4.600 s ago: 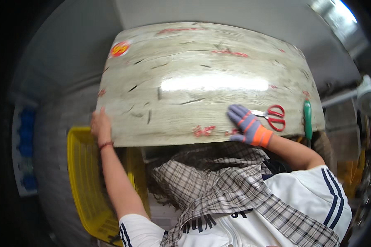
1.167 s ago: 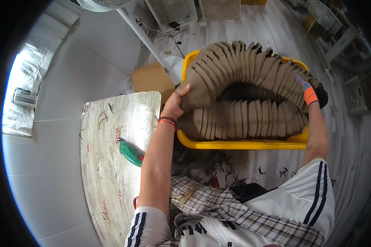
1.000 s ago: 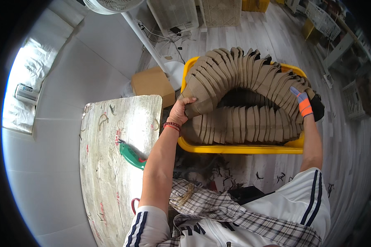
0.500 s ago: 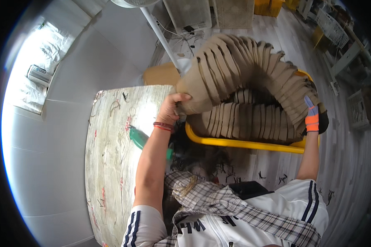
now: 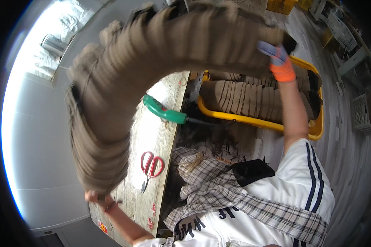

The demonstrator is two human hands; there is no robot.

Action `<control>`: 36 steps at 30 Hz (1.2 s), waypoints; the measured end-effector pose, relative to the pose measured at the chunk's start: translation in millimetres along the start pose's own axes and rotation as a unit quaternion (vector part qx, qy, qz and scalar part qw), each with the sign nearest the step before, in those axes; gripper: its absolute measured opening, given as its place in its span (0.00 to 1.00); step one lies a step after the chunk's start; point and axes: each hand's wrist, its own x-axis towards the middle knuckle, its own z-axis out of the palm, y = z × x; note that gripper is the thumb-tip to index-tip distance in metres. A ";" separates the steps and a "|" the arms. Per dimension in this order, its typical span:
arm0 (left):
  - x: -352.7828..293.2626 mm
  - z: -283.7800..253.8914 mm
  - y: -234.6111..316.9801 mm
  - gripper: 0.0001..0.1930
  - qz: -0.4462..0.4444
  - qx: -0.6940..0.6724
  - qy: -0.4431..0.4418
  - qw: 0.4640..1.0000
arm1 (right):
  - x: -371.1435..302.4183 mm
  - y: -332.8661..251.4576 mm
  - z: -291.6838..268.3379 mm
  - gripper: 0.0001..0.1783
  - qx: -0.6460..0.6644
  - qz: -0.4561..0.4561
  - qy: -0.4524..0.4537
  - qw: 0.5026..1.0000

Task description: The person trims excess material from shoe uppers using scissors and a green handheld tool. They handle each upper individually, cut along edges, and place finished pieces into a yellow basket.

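Observation:
A long, arched stack of brown knit fabric pieces [image 5: 185, 45] hangs in the air over the table and is blurred by motion. My left hand [image 5: 97, 197], bare and with bracelets at the wrist, is closed on its lower left end. My right hand [image 5: 282, 66], in a lavender and orange glove, grips the other end. Under the arch, a green corded hand tool [image 5: 165, 112] and red-handled scissors [image 5: 152, 164] lie on the wooden table [image 5: 144, 201]. More brown pieces [image 5: 243, 96] stand in rows in the yellow crate [image 5: 259, 124] at right.
Dark scraps [image 5: 218, 142] litter the floor between table and crate. A white wall [image 5: 37, 136] and bright window border the left side. A white basket [image 5: 362, 113] and a shelf [image 5: 350, 61] stand at the right; yellow bins [image 5: 281, 5] are at the back.
The stack has been lifted from the crate and swung left over the table. My left hand went down toward the near left; my right hand rose and moved left. The scissors are now visible.

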 end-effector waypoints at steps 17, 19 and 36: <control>-226.2 -303.7 -96.3 0.31 -0.086 -0.140 0.306 0.938 | 129.4 145.1 494.4 0.36 -0.017 0.154 -0.451 0.879; -246.6 -333.8 -118.4 0.34 -0.063 -0.171 0.308 0.934 | 112.1 126.4 530.7 0.48 -0.154 0.286 -0.406 0.854; -163.7 -239.7 -131.6 0.38 0.066 -0.150 0.393 0.905 | 37.6 132.6 537.0 0.34 -0.188 0.309 -0.097 0.927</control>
